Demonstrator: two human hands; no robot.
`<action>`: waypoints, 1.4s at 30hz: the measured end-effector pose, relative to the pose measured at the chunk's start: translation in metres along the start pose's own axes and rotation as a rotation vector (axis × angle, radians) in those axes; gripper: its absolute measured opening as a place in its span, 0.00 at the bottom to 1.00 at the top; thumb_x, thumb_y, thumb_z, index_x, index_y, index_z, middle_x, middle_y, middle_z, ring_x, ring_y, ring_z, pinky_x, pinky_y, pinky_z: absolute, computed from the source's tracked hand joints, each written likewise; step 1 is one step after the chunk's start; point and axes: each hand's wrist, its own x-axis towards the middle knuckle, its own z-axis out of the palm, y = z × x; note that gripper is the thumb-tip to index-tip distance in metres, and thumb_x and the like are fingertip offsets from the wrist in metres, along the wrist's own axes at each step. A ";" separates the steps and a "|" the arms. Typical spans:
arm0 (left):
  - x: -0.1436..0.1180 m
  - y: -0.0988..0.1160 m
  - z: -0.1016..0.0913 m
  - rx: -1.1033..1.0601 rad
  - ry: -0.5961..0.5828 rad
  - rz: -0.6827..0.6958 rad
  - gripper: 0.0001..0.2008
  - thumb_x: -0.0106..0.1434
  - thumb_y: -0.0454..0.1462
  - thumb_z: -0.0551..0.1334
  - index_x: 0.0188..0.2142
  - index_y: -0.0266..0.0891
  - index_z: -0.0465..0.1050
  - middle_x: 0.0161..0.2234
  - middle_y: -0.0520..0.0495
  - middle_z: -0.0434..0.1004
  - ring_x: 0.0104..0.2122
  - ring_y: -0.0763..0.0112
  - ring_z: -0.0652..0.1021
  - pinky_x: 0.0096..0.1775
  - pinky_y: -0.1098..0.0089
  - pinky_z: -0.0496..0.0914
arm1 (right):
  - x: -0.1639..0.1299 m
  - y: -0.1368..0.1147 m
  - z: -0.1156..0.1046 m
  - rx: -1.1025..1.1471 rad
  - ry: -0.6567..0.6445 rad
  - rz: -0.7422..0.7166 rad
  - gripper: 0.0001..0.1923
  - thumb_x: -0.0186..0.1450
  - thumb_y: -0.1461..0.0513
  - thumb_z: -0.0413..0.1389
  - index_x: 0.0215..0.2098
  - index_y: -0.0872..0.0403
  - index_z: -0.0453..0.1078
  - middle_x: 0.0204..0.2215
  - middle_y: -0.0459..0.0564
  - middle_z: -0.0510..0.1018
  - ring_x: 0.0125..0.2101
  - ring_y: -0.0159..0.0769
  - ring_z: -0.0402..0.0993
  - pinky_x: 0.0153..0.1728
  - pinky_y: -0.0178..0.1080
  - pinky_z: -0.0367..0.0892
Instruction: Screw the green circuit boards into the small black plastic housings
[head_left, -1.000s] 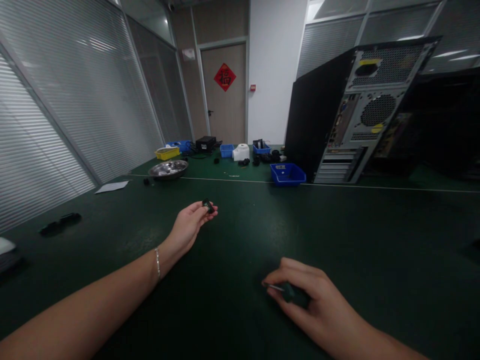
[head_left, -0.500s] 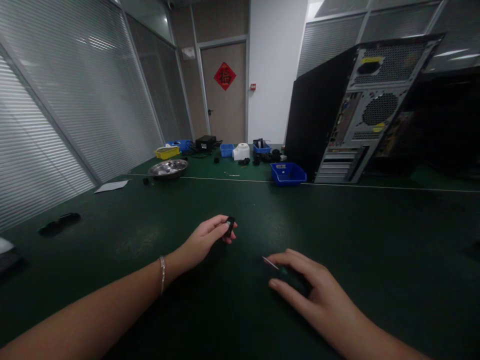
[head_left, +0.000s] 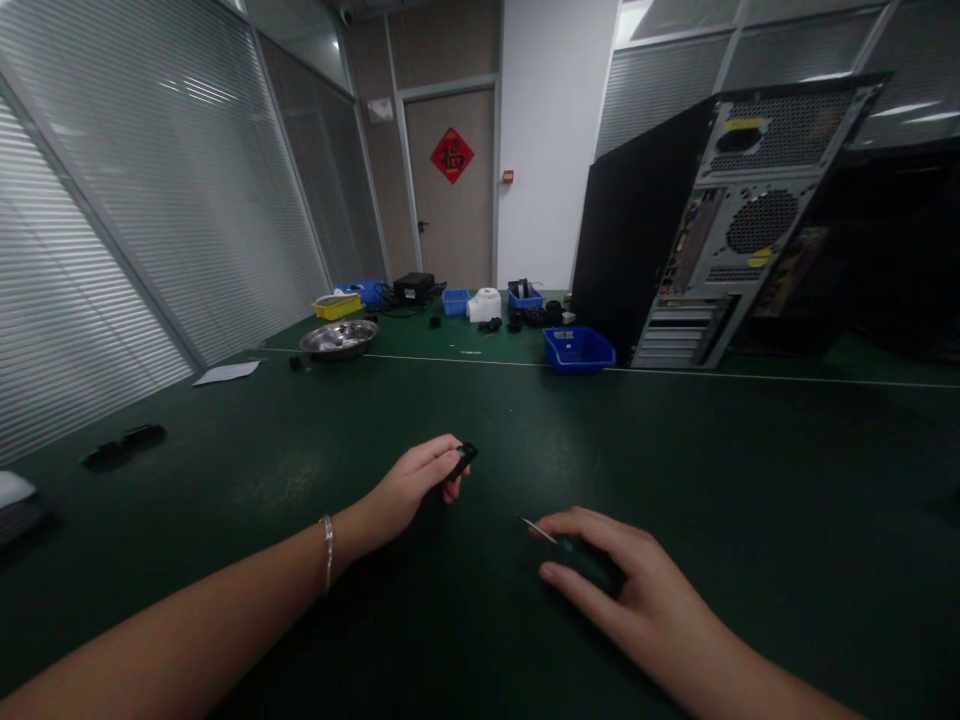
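My left hand (head_left: 420, 480), a bracelet on its wrist, pinches a small black part (head_left: 466, 457) with a bit of green on it between thumb and fingers, in the middle of the view. The part looks oblong; its exact kind is too small to tell. Lower right, my right hand (head_left: 622, 575) curls around a screwdriver (head_left: 541, 531) with a thin metal shaft and a dark green handle. The shaft points left toward the left hand, apart from the black part. Most of the handle is hidden or lost against the dark green table (head_left: 390, 620).
A blue bin (head_left: 577, 350) stands ahead, beside a black computer case (head_left: 645, 220). Back left are a metal bowl (head_left: 339, 340), a yellow tray (head_left: 337, 307) and a white sheet (head_left: 227, 373). A black object (head_left: 124, 447) lies far left. Several small parts and bins line the back.
The black part in my left hand has turned from nearly upright to tilted toward the right. My right hand and the screwdriver have barely moved.
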 end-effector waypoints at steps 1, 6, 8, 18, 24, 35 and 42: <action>-0.001 0.001 0.002 0.001 -0.011 -0.001 0.14 0.68 0.43 0.52 0.36 0.35 0.68 0.29 0.50 0.66 0.29 0.71 0.68 0.33 0.70 0.64 | 0.000 -0.001 0.000 0.002 -0.004 0.000 0.11 0.66 0.59 0.57 0.46 0.50 0.74 0.43 0.49 0.80 0.44 0.41 0.76 0.46 0.40 0.71; -0.008 0.008 0.015 0.014 -0.075 0.012 0.14 0.68 0.44 0.53 0.36 0.36 0.70 0.29 0.50 0.67 0.30 0.70 0.69 0.35 0.70 0.64 | 0.000 -0.004 0.000 -0.013 0.025 -0.002 0.12 0.66 0.60 0.56 0.48 0.50 0.73 0.43 0.50 0.80 0.44 0.43 0.76 0.45 0.41 0.72; -0.010 0.009 0.020 0.027 -0.094 0.028 0.14 0.68 0.44 0.54 0.38 0.36 0.70 0.29 0.50 0.68 0.30 0.70 0.70 0.36 0.70 0.65 | 0.001 -0.004 0.001 -0.013 0.048 0.003 0.13 0.66 0.60 0.56 0.48 0.50 0.73 0.41 0.50 0.80 0.44 0.43 0.76 0.44 0.41 0.73; -0.015 0.005 0.029 -0.007 -0.122 0.111 0.17 0.68 0.39 0.55 0.55 0.40 0.64 0.31 0.50 0.71 0.34 0.69 0.74 0.41 0.65 0.69 | 0.000 0.006 0.006 -0.041 0.049 -0.003 0.18 0.65 0.60 0.57 0.54 0.51 0.69 0.45 0.50 0.78 0.43 0.42 0.74 0.44 0.44 0.70; -0.015 0.005 0.029 0.035 -0.132 0.107 0.16 0.68 0.38 0.54 0.53 0.38 0.67 0.31 0.49 0.71 0.34 0.69 0.73 0.39 0.67 0.69 | -0.001 0.007 0.007 -0.006 0.054 -0.048 0.17 0.65 0.61 0.58 0.53 0.48 0.71 0.47 0.48 0.78 0.47 0.42 0.73 0.48 0.43 0.69; -0.021 0.010 0.028 0.328 -0.183 0.171 0.17 0.65 0.39 0.57 0.53 0.44 0.69 0.42 0.46 0.72 0.38 0.65 0.72 0.40 0.67 0.66 | 0.000 0.008 0.005 -0.031 0.088 -0.013 0.15 0.66 0.60 0.56 0.51 0.47 0.74 0.36 0.47 0.77 0.36 0.38 0.74 0.35 0.37 0.69; -0.021 0.008 0.032 0.223 -0.159 0.131 0.14 0.66 0.36 0.56 0.51 0.38 0.65 0.35 0.48 0.72 0.36 0.68 0.73 0.40 0.67 0.68 | -0.002 0.010 0.005 -0.059 0.072 -0.007 0.15 0.67 0.60 0.56 0.52 0.46 0.74 0.35 0.47 0.76 0.36 0.38 0.74 0.35 0.37 0.68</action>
